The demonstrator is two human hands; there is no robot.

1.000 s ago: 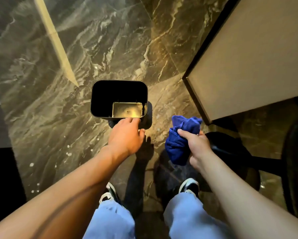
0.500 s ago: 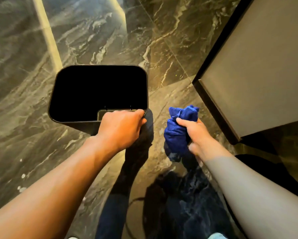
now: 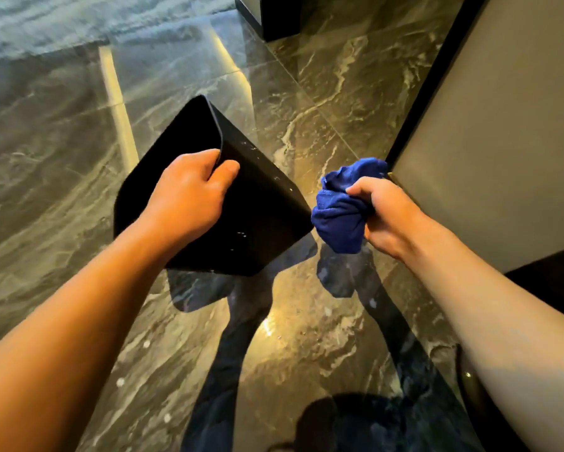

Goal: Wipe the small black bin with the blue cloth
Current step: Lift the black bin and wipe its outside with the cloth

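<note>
Black bin (image 3: 261, 220) hangs tilted above the marble floor (image 3: 323, 93), its speckled outer wall facing up. Left hand (image 3: 189, 194) clamps its rim, fingers inside, thumb outside. Right hand (image 3: 388, 213) squeezes the bunched blue cloth (image 3: 339, 213) just beside the bin's lower corner.

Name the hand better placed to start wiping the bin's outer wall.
Right hand: it grips the bunched blue cloth beside the small black plastic bin, which the left hand holds tilted.

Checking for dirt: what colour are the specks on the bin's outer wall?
White or pale specks on the black bin, seen in the head view.
</note>
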